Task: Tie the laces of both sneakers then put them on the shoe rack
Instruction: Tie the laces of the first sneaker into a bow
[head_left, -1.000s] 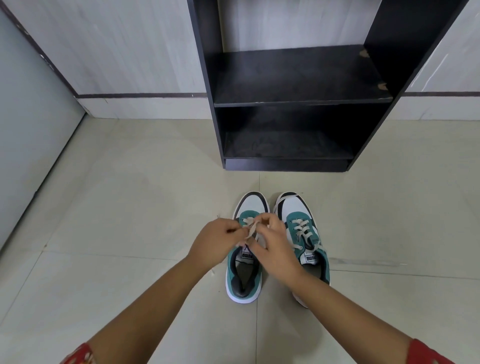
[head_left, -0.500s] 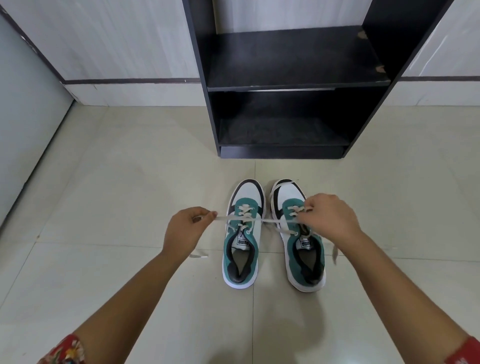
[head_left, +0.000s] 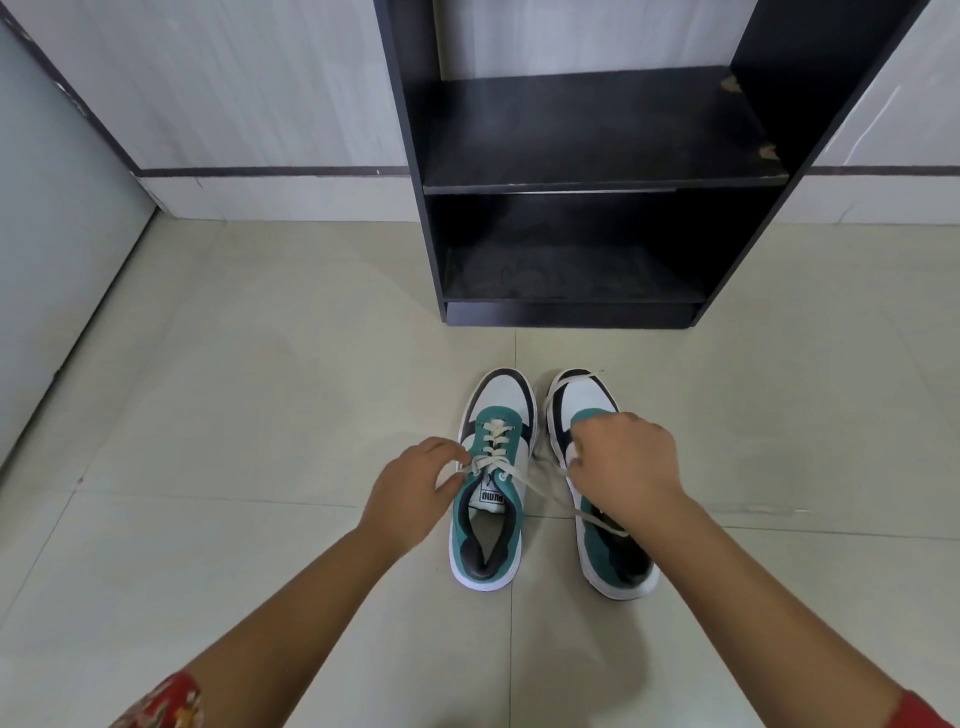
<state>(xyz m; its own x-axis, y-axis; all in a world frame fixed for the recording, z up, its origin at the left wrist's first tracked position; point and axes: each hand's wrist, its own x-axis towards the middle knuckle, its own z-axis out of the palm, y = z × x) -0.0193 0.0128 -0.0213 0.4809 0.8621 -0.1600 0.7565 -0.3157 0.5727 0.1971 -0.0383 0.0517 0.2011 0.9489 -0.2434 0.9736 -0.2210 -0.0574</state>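
Two green, white and black sneakers stand side by side on the floor, toes toward the black shoe rack (head_left: 587, 179). My left hand (head_left: 410, 488) pinches one end of the left sneaker's (head_left: 493, 467) cream lace (head_left: 540, 486) just left of the tongue. My right hand (head_left: 623, 467) holds the other end, which runs slack across the gap. That hand hovers over the right sneaker (head_left: 587, 410) and hides its laced middle. A loose lace end lies over the right sneaker's toe.
The rack has two open shelves and stands against a pale wall straight ahead of the shoes. A grey door or panel (head_left: 57, 249) runs along the left. Beige floor tiles (head_left: 234, 389) lie all around the shoes.
The hands first worked together over the left sneaker, then pulled its lace taut sideways. Now they have come back in a little and the lace hangs slack.
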